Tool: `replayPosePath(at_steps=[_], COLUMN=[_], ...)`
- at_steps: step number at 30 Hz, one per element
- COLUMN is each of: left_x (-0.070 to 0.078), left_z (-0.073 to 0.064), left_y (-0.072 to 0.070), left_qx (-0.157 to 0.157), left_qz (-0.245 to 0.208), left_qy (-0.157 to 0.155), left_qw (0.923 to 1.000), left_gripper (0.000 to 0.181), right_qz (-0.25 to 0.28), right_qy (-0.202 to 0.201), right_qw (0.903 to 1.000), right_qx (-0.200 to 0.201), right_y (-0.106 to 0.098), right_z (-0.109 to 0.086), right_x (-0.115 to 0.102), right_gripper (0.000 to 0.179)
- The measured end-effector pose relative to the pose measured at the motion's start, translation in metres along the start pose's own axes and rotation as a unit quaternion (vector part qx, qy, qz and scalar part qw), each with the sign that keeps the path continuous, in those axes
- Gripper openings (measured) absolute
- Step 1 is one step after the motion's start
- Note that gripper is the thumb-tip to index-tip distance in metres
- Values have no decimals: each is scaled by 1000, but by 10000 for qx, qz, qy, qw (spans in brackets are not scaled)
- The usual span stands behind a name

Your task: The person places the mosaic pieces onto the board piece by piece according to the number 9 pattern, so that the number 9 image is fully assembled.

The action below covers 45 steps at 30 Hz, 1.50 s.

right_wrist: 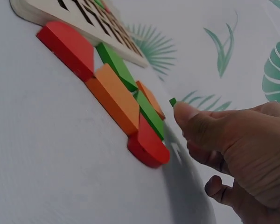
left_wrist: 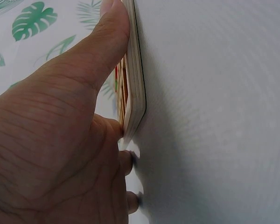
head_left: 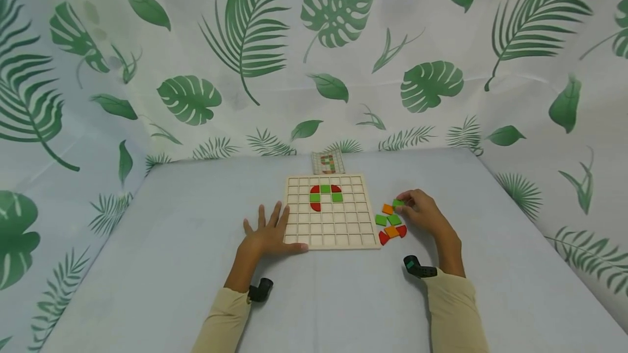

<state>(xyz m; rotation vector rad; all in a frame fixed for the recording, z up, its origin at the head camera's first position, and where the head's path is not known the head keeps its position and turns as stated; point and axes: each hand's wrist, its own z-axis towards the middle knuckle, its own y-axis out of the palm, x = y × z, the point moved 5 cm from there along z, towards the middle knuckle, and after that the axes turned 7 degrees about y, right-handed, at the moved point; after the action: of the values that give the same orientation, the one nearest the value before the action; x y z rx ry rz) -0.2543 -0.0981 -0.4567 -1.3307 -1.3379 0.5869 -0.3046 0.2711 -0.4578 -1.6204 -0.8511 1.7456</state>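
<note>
A wooden grid board lies on the table with red rounded and green square blocks in its upper cells. My left hand rests with fingers spread at the board's lower left corner. Its thumb lies along the front edge. Right of the board, my right hand pinches a green block between thumb and fingers; mostly the thumb and fingertips hide it in the right wrist view. Just beside that hand lie loose blocks: an orange square, two green squares, another orange block and two red rounded ones.
Behind the board stands a small pattern card printed with a grid of red, green and orange shapes. A pale cloth covers the table. Leaf-printed curtains rise at the back and both sides.
</note>
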Motion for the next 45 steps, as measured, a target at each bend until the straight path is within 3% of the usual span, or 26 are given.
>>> replayPosePath(at_steps=[12, 23, 35, 45], left_x=[-2, 5, 1, 3], left_z=[-3, 3, -1, -1], left_y=[-1, -3, 0, 1], left_qx=[15, 39, -41, -6], left_qz=[-28, 77, -18, 24], left_qy=[-48, 111, -82, -11], left_qw=[10000, 9999, 10000, 10000], left_gripper=[110, 110, 109, 109], right_qz=[22, 186, 574, 653], right_qy=[-439, -616, -1221, -1288], right_qw=[9990, 9979, 9907, 9882], right_qx=[45, -99, -187, -500], right_y=[11, 12, 36, 52], right_z=[8, 8, 15, 19], right_x=[-23, -35, -65, -89], right_gripper=[24, 24, 25, 25])
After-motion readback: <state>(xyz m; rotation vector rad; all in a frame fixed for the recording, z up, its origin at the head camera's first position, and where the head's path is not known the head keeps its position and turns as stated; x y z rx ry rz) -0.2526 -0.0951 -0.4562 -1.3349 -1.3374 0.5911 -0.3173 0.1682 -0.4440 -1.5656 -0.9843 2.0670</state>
